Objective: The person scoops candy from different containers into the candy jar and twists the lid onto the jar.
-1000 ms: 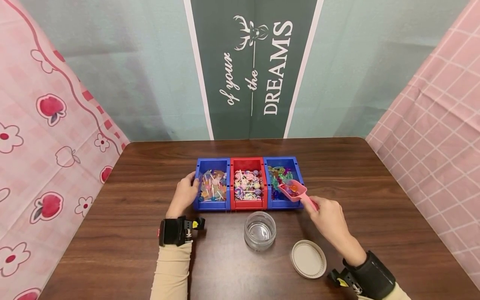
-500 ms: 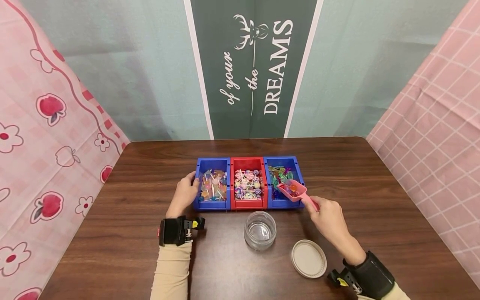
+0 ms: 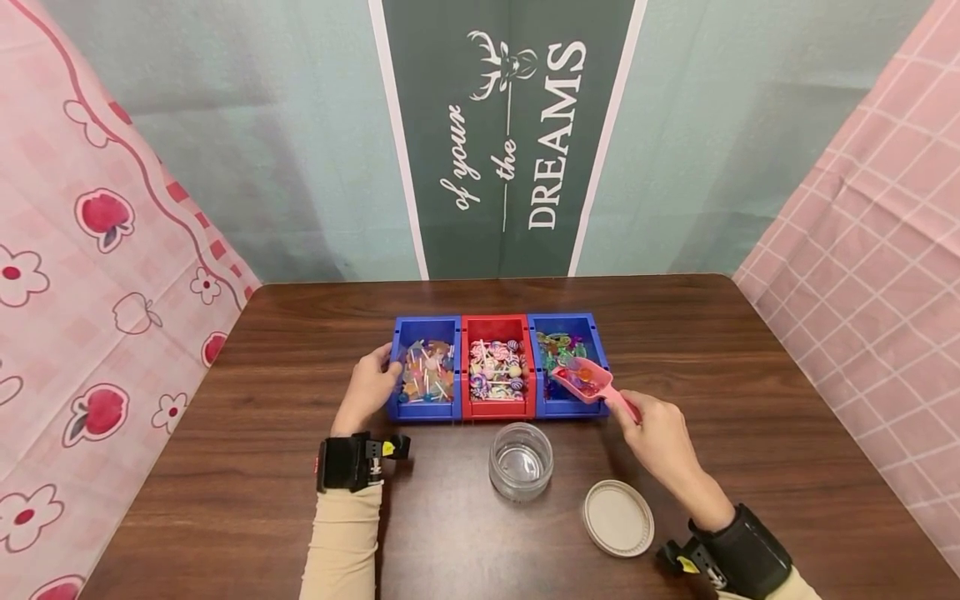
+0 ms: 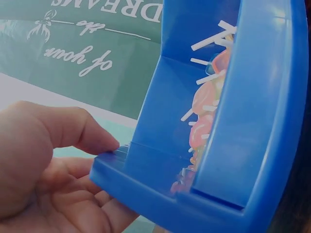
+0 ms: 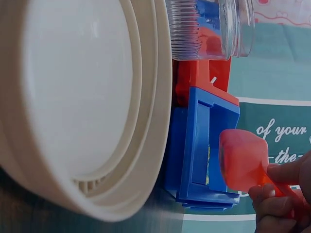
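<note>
My right hand point(image 3: 660, 437) grips the handle of a pink scoop point(image 3: 588, 381), its bowl over the right blue bin point(image 3: 568, 408). Red and orange translucent pieces lie in the scoop, and the bin under it has green, blue and purple ones. With thumb above and fingers below, my left hand point(image 4: 63, 170) pinches the edge of the left blue bin point(image 4: 160, 201), which contains small lollipop-shaped pieces point(image 3: 427, 372). Between the two blue bins is a red bin point(image 3: 498, 409) of striped and pale lollipop-shaped pieces point(image 3: 495, 367). In the right wrist view the scoop point(image 5: 243, 159) appears tilted.
A clear glass jar point(image 3: 520, 462) stands uncovered in front of the red bin. To its right a round cream lid point(image 3: 618, 517) lies on the brown wooden table point(image 3: 225, 483). Printed cloths hang at the back and both sides.
The scoop's bowl has shifted and tilted very slightly over the right bin. My left hand, the bins, the jar and the lid stay in place.
</note>
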The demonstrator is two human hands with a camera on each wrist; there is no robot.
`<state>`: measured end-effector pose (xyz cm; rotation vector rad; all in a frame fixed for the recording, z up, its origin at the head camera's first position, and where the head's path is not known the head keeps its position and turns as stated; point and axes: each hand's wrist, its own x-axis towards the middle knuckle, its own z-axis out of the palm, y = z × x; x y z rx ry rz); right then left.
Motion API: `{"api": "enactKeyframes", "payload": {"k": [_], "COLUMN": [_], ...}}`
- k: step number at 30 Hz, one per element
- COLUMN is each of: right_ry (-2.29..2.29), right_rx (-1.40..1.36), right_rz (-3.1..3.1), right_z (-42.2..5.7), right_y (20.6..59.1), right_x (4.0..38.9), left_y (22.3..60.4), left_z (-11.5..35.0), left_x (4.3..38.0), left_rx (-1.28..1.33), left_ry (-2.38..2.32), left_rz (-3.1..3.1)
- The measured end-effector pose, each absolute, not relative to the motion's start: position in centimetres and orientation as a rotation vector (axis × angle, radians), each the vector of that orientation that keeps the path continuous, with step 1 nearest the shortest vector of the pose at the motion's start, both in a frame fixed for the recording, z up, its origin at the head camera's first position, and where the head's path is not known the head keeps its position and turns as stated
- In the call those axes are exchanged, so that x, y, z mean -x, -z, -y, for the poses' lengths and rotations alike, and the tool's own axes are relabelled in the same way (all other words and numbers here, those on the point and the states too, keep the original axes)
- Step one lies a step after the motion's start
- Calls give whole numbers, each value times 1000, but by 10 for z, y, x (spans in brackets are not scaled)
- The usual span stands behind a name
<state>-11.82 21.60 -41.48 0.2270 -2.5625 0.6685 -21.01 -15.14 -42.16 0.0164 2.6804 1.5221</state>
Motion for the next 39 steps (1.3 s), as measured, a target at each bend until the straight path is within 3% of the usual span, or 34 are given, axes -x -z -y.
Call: {"api": "enactKeyframes", "payload": {"k": [15,39], "right_ry": [-752,-824], "right_rx": [-315,-673], "right_rz": [2526,2481], "right_z": [-229,-248], "right_y": [421,411], "right_x": [120,105], "left_y": [424,425], "left_z": [155,156], "left_x": [212,212], "left_rx": [-43,-70], "left_ry": [-1594,-1673], "left_rz": [-2626,-2534]}}
